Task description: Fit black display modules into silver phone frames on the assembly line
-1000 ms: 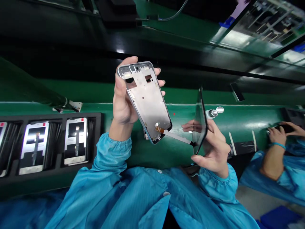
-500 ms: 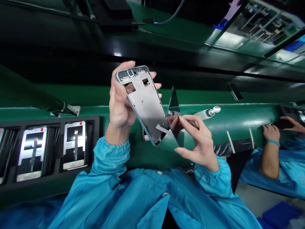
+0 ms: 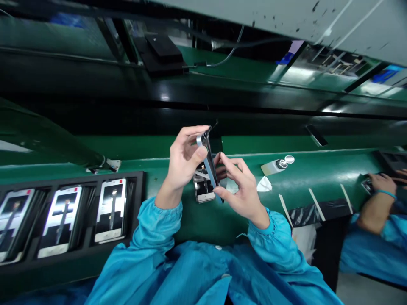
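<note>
Both my hands hold a silver phone frame edge-on above the green bench. My left hand pinches its top end between thumb and fingers. My right hand grips its right side and lower edge, fingers curled against the dark screen panel pressed onto the frame. The panel's face is hidden behind the frame. Another phone part lies flat on the bench just under my hands.
A black tray at the left holds white screen modules in slots. A small white bottle, a round cap and a white scrap lie to the right. A co-worker's hand works at the far right.
My hands have come down and together. The frame turned from face-on to edge-on, and the dark screen panel swung from beside it up against it. The camera tilted up.
</note>
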